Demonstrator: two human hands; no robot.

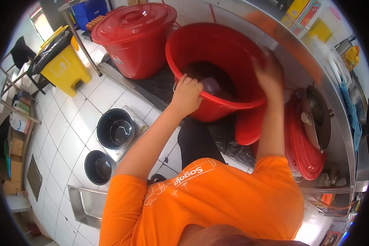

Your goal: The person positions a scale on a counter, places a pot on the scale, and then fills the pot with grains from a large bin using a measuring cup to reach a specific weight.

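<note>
A large red plastic tub (221, 40) stands tilted towards me, uncovered. Dark contents show at its bottom, and a pale translucent object (211, 85), perhaps a scoop, lies among them. My left hand (187, 93) grips the tub's near rim, fingers curled over the edge. On the tub's right side is my right hand (266, 72), blurred, with its fingers at the far right rim; its exact hold is unclear. A red lid (248, 127) lies partly under the tub's right side. Left of the tub, a second red tub (135, 58) has its lid on.
Two dark round pots (115, 129) (99, 167) and a steel pan (87, 206) stand on the tiled floor at left. Beyond is a yellow pedal bin (66, 69). A steel table edge (323, 61) curves overhead at right, above another red lid (304, 153) and a wok (324, 123).
</note>
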